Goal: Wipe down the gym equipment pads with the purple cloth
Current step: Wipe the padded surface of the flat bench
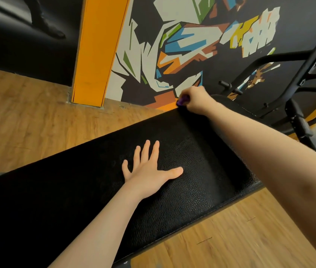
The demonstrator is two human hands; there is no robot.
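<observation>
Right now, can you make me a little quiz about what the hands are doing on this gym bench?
1. True or false: the left hand lies flat on the black pad with straight fingers.
2. Which hand holds the purple cloth? A) left B) right C) neither
3. Fill in: the cloth is at the pad's ____ end, near the painted wall.

Key: 1 true. 2 B, the right hand is curled round it. 3 far.
</observation>
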